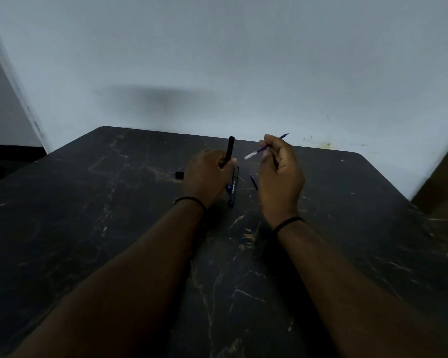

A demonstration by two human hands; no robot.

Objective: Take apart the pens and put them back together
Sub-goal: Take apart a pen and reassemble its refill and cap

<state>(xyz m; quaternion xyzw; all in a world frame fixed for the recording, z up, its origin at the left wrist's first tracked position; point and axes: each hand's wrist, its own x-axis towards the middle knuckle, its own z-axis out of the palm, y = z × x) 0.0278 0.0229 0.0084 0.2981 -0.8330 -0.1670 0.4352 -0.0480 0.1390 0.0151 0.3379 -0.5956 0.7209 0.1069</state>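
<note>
My left hand (207, 177) grips a black pen barrel (230, 149) that sticks upright out of the fist. My right hand (279, 174) pinches a thin blue ink refill (265, 148) held slantwise above the table, its pale end pointing toward the barrel. On the dark table (114, 228) a whole black pen (233, 189) lies just right of my left hand, partly hidden by it. A small black cap (179, 174) lies to the left of that hand. A short blue piece (254, 182) rests between my hands.
The table's far edge meets a pale wall (217, 60). A brown object (442, 177) stands at the right edge of view. The tabletop has rounded far corners and pale scratches.
</note>
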